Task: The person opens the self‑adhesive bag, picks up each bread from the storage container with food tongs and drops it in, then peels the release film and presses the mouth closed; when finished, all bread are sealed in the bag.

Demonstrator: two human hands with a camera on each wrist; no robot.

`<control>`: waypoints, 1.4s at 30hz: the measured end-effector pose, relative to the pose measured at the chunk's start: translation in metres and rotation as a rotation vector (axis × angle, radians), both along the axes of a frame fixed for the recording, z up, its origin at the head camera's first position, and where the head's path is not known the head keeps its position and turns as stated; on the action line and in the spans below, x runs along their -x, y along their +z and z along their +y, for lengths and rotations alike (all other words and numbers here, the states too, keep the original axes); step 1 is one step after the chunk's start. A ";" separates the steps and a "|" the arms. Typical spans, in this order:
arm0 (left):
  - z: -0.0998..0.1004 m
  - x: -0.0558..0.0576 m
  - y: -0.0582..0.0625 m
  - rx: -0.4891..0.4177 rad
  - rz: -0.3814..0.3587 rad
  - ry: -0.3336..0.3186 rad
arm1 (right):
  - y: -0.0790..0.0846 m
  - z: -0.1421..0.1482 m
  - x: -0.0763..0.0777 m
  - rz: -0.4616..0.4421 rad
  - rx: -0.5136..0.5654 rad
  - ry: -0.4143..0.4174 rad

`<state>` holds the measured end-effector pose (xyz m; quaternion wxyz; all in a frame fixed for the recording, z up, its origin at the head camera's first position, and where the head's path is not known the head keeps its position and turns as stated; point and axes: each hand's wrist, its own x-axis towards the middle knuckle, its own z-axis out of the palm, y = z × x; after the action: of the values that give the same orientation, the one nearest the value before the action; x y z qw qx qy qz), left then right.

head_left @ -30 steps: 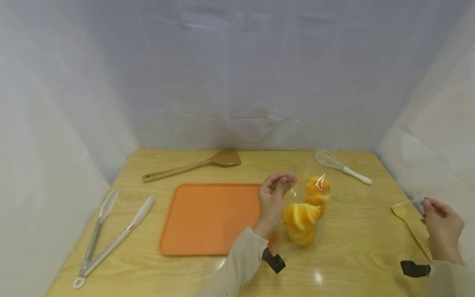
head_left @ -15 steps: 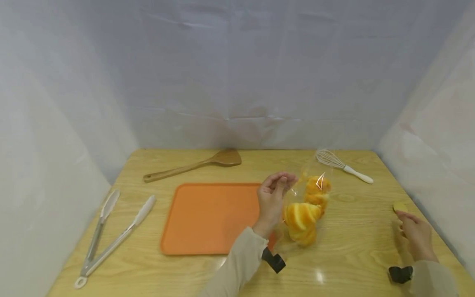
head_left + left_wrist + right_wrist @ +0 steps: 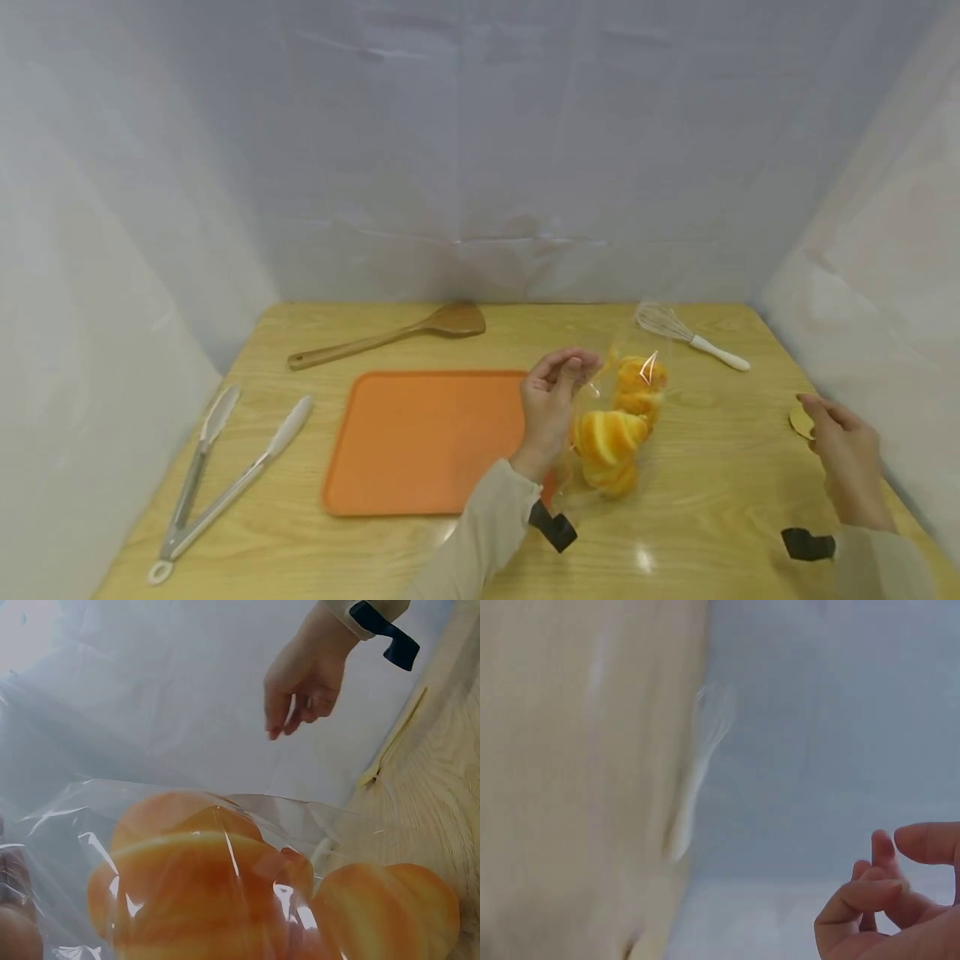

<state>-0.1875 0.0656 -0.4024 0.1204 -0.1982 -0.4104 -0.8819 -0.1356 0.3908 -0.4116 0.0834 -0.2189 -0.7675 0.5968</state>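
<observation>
My left hand (image 3: 551, 404) pinches the edge of a clear plastic bag (image 3: 67, 817) just right of the orange tray. Inside the bag are croissant-like bread pieces (image 3: 611, 437), golden with paler stripes; in the left wrist view they fill the lower part. My right hand (image 3: 847, 442) is raised at the far right, fingers loosely bent. Nothing shows between its thumb (image 3: 930, 841) and fingers in the right wrist view. Beneath it lies a yellow spoon (image 3: 801, 421), its handle mostly hidden by the hand in the head view.
The orange tray (image 3: 427, 442) lies at the table's middle, partly behind my left forearm. Metal tongs (image 3: 225, 492) rest spread on the left. A wooden spatula (image 3: 397, 332) lies at the back, and a white whisk (image 3: 693, 337) at the back right, before pale sheet walls.
My right hand has come left and now overlaps the spoon; the thin clear strip seen at its fingers earlier no longer shows. My left hand and the bag have stayed in place.
</observation>
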 end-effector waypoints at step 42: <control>-0.014 0.011 0.005 0.015 -0.324 -0.017 | 0.049 -0.092 0.026 0.663 0.678 0.408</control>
<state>-0.1986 0.0514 -0.3975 0.0436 -0.0579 -0.4292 -0.9003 -0.1613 0.2990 -0.3624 0.1283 0.1215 -0.4904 0.8534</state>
